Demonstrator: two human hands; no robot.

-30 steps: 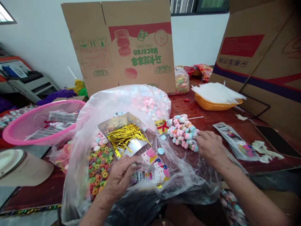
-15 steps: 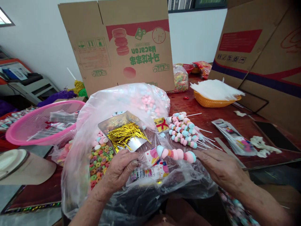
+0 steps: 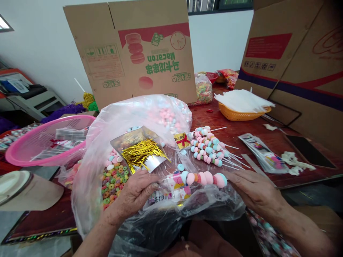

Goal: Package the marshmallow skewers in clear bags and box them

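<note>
A skewer of pink and blue marshmallows (image 3: 203, 179) with orange rings lies level between my hands. My right hand (image 3: 254, 187) is closed at its right end; the fingers hide the stick there. My left hand (image 3: 138, 189) pinches the edge of a printed plastic pouch (image 3: 178, 194), just left of the skewer's tip. Whether the tip is inside the pouch I cannot tell. Behind it lie several finished marshmallow skewers (image 3: 206, 148) and a loose blue marshmallow (image 3: 181, 167). Gold twist ties (image 3: 144, 151) fill an open packet above my left hand.
A large clear bag (image 3: 125, 110) holds marshmallows, with colored cereal rings (image 3: 115, 182) at left. Around stand a pink basket (image 3: 16, 151), a lidded cup (image 3: 43, 192), an orange basket (image 3: 235, 115) of white sticks, printed pouches (image 3: 264, 155), a phone (image 3: 311, 150) and cardboard boxes (image 3: 160, 82).
The skewer has shifted slightly to the right with my right hand, and a blue marshmallow now shows behind its tip. My left hand has stayed almost still. The view has turned slightly.
</note>
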